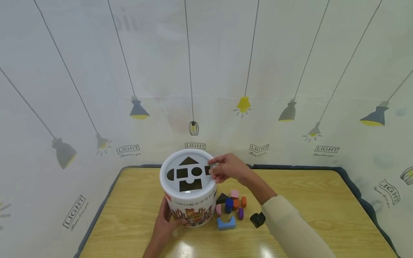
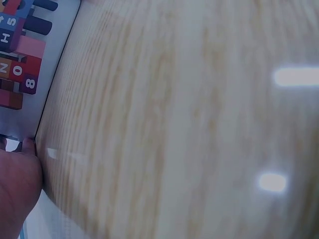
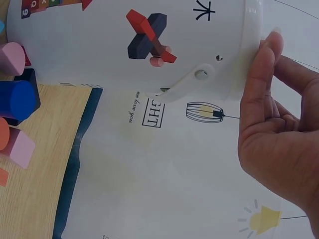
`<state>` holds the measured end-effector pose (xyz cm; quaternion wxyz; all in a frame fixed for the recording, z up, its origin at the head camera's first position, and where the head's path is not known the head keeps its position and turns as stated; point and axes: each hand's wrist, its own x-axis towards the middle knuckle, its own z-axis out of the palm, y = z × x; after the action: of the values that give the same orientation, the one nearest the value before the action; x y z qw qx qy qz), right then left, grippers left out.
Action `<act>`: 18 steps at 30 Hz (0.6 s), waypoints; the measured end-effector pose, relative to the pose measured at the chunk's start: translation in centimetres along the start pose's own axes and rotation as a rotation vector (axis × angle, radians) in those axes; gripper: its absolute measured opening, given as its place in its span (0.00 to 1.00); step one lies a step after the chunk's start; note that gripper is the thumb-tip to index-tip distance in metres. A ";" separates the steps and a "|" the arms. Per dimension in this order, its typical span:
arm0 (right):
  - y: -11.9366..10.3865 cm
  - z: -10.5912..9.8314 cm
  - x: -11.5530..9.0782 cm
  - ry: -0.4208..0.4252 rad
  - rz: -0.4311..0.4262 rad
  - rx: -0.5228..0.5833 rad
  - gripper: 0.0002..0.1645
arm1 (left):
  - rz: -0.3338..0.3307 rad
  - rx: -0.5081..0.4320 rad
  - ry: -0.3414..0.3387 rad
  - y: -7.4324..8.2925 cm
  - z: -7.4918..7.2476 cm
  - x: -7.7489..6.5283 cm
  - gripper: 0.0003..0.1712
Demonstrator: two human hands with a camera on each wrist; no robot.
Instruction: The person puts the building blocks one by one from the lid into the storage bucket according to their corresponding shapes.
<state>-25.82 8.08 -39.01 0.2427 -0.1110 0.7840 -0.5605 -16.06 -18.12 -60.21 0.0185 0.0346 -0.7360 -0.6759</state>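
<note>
A white toy block bucket [image 1: 190, 209] with printed sides stands on the table. Its white lid [image 1: 171, 163] has several shaped holes, among them a triangle, a circle and a bridge shape. My left hand [image 1: 164, 224] grips the bucket low on its left side, thumb at the front; in the left wrist view only part of this hand [image 2: 17, 184] shows. My right hand [image 1: 230, 168] has its fingertips at the lid's right edge, beside a square hole. No block shows in the right hand [image 3: 279, 119] in the right wrist view, where its fingers touch the lid's rim.
Right of the bucket lie loose blocks: a blue cylinder [image 1: 229, 205], a light blue bridge block [image 1: 226, 224], a purple block [image 1: 241, 214], a pink block [image 1: 234, 194] and others. A black object [image 1: 257, 219] is by the right sleeve. A lamp-patterned curtain [image 1: 219, 79] surrounds the wooden table [image 1: 322, 208].
</note>
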 end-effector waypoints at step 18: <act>0.9 -0.3 -0.9 0.032 -0.036 0.036 0.25 | 0.032 -0.003 0.012 -0.5 0.1 0.3 0.66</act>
<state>-25.08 9.02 -39.51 0.2220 -0.1117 0.7755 -0.5803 -16.33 -18.08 -60.75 0.0336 0.0267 -0.7352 -0.6765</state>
